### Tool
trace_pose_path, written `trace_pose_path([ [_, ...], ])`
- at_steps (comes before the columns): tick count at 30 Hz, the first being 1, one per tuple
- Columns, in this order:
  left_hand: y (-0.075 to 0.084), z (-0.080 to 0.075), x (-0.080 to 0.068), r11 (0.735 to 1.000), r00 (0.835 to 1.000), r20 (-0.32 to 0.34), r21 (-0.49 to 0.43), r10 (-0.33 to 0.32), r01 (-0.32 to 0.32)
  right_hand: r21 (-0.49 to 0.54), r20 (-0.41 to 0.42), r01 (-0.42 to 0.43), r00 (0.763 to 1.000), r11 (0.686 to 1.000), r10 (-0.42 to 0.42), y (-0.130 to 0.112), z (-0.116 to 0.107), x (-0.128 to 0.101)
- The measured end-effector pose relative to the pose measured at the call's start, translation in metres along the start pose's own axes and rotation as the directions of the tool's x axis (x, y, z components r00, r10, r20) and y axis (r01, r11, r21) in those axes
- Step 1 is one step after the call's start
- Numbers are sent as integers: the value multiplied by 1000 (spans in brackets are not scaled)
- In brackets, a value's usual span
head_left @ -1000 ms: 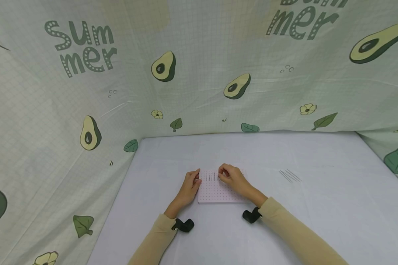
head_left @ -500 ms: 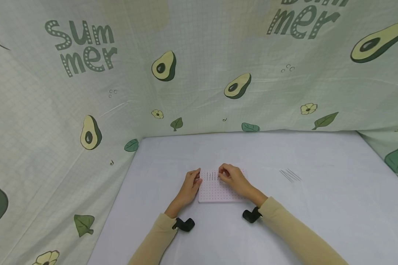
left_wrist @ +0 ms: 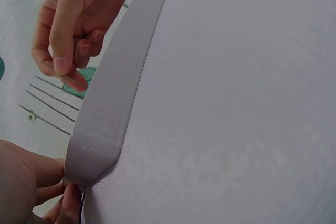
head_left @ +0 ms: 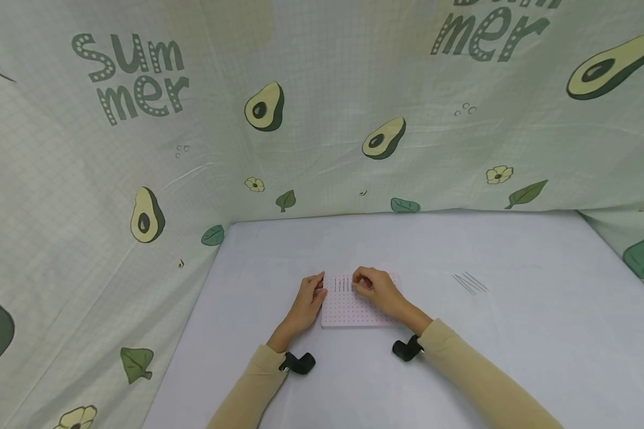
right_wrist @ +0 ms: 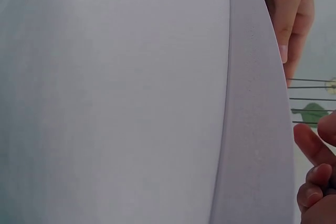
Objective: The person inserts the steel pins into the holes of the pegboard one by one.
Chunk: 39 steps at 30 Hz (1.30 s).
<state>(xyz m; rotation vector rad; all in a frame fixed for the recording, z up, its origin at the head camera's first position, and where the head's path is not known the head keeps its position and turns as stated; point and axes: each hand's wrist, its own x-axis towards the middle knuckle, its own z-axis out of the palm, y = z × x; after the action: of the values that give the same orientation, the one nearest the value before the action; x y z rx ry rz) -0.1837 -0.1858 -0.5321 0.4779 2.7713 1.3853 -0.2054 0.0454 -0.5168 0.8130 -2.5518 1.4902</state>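
Observation:
A pale pink pegboard (head_left: 349, 313) with rows of small holes lies flat on the table. Several thin metal pins (head_left: 341, 285) stand upright in a row near its far left. My left hand (head_left: 305, 304) holds the board's left edge; in the left wrist view, its fingers (left_wrist: 50, 171) and thumb meet at the board's corner. Above the row's right end, my right hand (head_left: 378, 291) pinches a thin metal pin (left_wrist: 71, 80) between thumb and index finger. Whether that pin's lower end sits in a hole is hidden by the board's side.
To the right of the board, several loose metal pins (head_left: 469, 283) lie slanted on the white table (head_left: 515, 345). A printed curtain (head_left: 322, 107) hangs behind the table's far edge. Black wrist cameras (head_left: 299, 363) sit below both hands.
My right hand has dipped very slightly toward the board, fingers still pinched. The left hand, the board and the loose pins have stayed in place.

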Motion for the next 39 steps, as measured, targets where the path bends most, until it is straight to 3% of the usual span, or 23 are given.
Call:
trace_pose_path([
  [23, -4, 1, -2, 1000, 1000, 11, 1, -5, 5, 1, -54, -10, 998, 1000, 10, 1, -1, -8],
  [31, -4, 2, -1, 1000, 1000, 11, 2, -15, 15, 28, -65, -94, 993, 995, 96, 1, -10, -13],
  [39, -3, 1, -2, 1000, 1000, 3, 0, 15, -15, 66, -95, -164, 981, 984, 170, 6, -22, -18],
])
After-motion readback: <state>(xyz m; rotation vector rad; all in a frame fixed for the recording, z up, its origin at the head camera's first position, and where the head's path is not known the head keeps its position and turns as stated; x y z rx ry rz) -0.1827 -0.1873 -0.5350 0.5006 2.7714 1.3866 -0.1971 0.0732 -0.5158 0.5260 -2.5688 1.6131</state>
